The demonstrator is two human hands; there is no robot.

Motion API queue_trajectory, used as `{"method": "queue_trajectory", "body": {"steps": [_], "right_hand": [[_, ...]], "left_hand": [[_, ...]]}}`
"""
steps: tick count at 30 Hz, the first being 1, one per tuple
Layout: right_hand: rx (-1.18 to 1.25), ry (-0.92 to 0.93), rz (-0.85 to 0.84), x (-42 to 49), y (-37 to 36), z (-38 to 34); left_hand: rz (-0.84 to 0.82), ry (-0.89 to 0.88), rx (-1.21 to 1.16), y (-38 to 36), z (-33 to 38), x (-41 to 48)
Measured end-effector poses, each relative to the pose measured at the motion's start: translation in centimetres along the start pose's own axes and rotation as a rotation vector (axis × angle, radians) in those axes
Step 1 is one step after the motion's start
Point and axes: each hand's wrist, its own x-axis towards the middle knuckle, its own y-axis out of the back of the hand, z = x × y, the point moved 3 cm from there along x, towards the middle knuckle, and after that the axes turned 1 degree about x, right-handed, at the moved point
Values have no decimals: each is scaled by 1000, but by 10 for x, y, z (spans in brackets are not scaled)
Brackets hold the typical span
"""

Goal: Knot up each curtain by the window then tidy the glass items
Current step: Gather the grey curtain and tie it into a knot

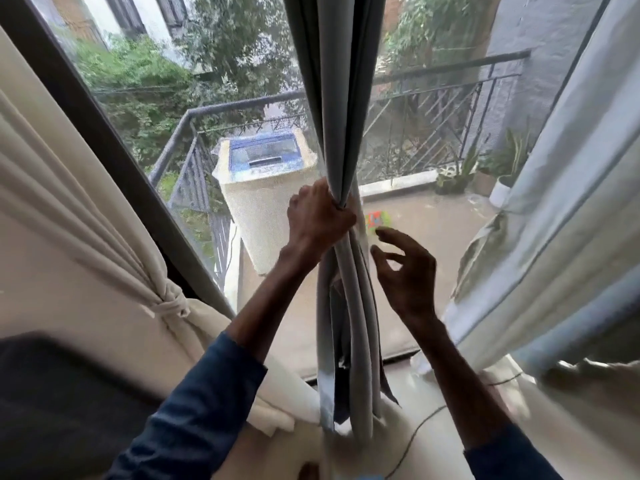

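Note:
A grey curtain (337,98) hangs gathered in front of the middle of the window. My left hand (317,220) grips the bunched folds at about mid-height, and the loose lower part (360,323) hangs below it to the sill. My right hand (403,271) hovers just right of the curtain with its fingers spread and loosely bent, holding nothing. On the left a cream curtain (69,209) is tied in a knot (169,303). A pale blue-white curtain (561,202) hangs loose at the right. No glass items are in view.
Through the window (173,81) lie a balcony with a washing machine (266,181), a metal railing (433,109) and potted plants (498,171). A dark cushion (62,403) sits at lower left. A thin cable (415,431) runs over the pale surface below.

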Motion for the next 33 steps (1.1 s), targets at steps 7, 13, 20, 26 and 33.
{"method": "queue_trajectory", "body": {"steps": [7,13,20,26,33], "right_hand": [[-171,-172,-394,-49,-18,29],[-409,-190,-177,-51,-19,55],[-268,-314,-267,-46,-40,53],[325,-627,-391,-40,-8,46],[393,-550,-625,-39,-1,53]], "left_hand": [[34,113,45,-3,16,4],[77,100,5,-10,28,-8],[106,118,-26,-13,23,-12],[122,157,-3,-14,6,-3],[115,134,-50,-22,12,-1]]}}
